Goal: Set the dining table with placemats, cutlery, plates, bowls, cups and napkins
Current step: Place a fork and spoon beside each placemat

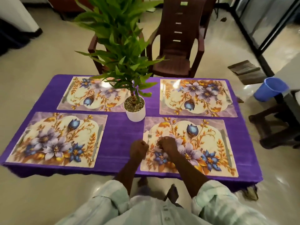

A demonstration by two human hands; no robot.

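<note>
Hovering over the near-right placemat [209,143], both hands curl into fists. The left hand [139,148] looks clenched beside the fork [149,135]. Whether the right hand [167,144] at three o'clock of it has a grip on anything, I cannot tell.

Soft, even indoor light is cast over the table [120,127]. Glare is seen on the placemats [194,88] beyond its plant [120,46]. Wide-angle bending and slight blur are noticed towards the edges around it.
</note>
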